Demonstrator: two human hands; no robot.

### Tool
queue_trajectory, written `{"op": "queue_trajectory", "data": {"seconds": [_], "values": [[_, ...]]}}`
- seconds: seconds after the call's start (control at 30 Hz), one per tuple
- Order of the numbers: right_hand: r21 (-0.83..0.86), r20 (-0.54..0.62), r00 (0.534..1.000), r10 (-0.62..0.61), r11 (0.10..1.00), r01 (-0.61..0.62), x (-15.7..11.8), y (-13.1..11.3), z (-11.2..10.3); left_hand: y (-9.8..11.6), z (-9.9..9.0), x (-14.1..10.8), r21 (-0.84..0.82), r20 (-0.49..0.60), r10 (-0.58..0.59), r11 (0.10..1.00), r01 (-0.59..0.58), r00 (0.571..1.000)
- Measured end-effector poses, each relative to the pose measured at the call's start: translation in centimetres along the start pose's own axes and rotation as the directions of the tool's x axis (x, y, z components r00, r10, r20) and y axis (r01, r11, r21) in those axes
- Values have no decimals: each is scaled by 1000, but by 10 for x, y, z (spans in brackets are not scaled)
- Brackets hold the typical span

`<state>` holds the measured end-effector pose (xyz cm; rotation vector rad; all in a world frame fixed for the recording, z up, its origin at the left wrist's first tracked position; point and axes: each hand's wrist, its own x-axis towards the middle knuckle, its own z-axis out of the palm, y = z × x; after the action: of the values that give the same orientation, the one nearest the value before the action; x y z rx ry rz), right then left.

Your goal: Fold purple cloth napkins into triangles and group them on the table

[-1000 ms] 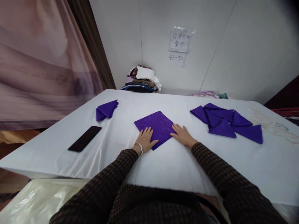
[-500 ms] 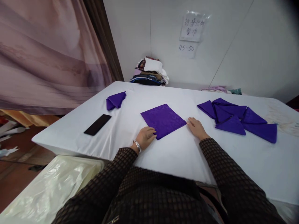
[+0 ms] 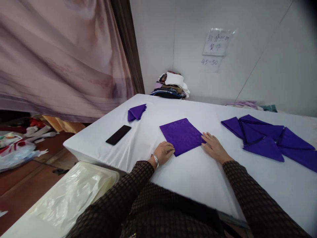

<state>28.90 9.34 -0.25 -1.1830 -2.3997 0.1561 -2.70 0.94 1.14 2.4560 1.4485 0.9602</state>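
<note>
A purple cloth napkin (image 3: 182, 136), folded into a square, lies flat on the white-covered table with one corner toward me. At its near-left edge, my left hand (image 3: 164, 152) has its fingers curled together, seemingly pinching the cloth beside the near corner. The fingers of my right hand (image 3: 214, 145) are stretched out, their tips touching the right corner. Off to the right lie several purple napkins folded into triangles (image 3: 264, 148), partly overlapping. Another folded purple napkin (image 3: 136, 112) rests at the far left.
On the left of the white table (image 3: 148, 132) lies a flat black rectangular object (image 3: 118, 135). A pile of folded cloths (image 3: 172, 86) stands at the wall behind. A plastic-covered pale surface (image 3: 71, 195) is at lower left, and a curtain (image 3: 61, 59) hangs at left.
The view has turned slightly left and up, so everything sits lower and further right. My left fingers have drawn together at the napkin's edge; the napkin stays flat.
</note>
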Motion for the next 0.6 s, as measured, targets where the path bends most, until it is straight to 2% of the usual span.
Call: {"op": "queue_trajectory", "data": {"seconds": [0.07,0.17,0.27,0.4,0.5,0.57,0.6], "values": [[4,73,997,-27,1000,27,2,-5,2,-7,-3,10,24,-38,-48,999,49,998],[17,150,989,-10,1000,7,3,-6,6,-28,-8,31,155,-8,-187,970,186,982],[46,161,987,15,999,-23,3,-3,8,-53,-10,47,263,9,-327,913,313,945],[115,164,986,33,992,-52,3,-2,9,-73,-7,50,293,-11,-415,869,399,910],[212,134,989,68,972,-96,3,-5,7,-78,-6,47,290,-21,-427,863,414,904],[324,47,985,164,931,-170,3,-5,4,-78,-8,47,279,-36,-420,867,413,907],[379,-22,969,246,899,-219,2,-4,1,-76,-9,47,271,-50,-415,870,413,908]]}}
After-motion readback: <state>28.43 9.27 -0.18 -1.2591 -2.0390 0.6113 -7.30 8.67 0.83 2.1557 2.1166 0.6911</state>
